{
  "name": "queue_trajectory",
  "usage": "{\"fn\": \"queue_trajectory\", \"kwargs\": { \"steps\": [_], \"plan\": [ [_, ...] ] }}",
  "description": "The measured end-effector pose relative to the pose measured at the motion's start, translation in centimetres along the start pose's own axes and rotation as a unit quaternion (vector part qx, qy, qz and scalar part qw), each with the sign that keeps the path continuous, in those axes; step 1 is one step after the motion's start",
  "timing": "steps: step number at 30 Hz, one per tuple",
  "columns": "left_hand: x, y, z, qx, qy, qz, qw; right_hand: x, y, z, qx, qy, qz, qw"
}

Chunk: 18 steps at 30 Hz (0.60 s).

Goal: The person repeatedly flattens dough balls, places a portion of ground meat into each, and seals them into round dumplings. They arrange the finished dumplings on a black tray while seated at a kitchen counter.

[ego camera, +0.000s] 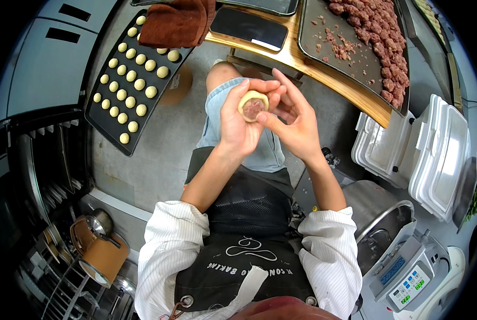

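Observation:
In front of my lap, my left hand (238, 120) cups a pale dough round (242, 103) from below and the side. Pinkish ground-meat filling (254, 109) shows through the round's open top, with the dough rim standing around it. My right hand (296, 120) meets the round from the other side. Its thumb tip presses at the rim beside the filling, and its fingers curve behind; part of the round is hidden by them.
A dark tray (114, 124) at left carries several dough balls in rows, partly under a brown cloth (176, 24). On the wooden board (338, 84) lie a phone (249, 29) and a tray (322, 48) of meat portions. Lidded white bins (438, 160) and a digital scale (410, 276) stand right.

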<state>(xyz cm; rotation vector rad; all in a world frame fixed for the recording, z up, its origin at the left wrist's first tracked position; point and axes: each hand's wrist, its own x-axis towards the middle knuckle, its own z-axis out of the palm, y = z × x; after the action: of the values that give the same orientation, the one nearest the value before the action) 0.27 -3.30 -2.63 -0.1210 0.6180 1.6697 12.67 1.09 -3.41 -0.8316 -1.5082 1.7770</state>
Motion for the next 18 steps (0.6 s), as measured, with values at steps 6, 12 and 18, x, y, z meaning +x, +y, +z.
{"fn": "queue_trajectory", "kwargs": {
  "steps": [6,12,18],
  "plan": [
    [0.4,-0.4,-2.3,-0.029,-0.088,0.0,0.996,1.2,-0.1,0.4,0.079,-0.024,0.086,0.993],
    [0.0,-0.1,-1.4,-0.002,-0.01,0.029,1.0,1.7,1.3,0.4,0.162,-0.074,0.103,0.979],
    [0.6,-0.1,-2.9,0.024,-0.046,0.07,0.996,2.3,1.6,1.6,0.095,-0.038,0.068,0.992]
  ]
}}
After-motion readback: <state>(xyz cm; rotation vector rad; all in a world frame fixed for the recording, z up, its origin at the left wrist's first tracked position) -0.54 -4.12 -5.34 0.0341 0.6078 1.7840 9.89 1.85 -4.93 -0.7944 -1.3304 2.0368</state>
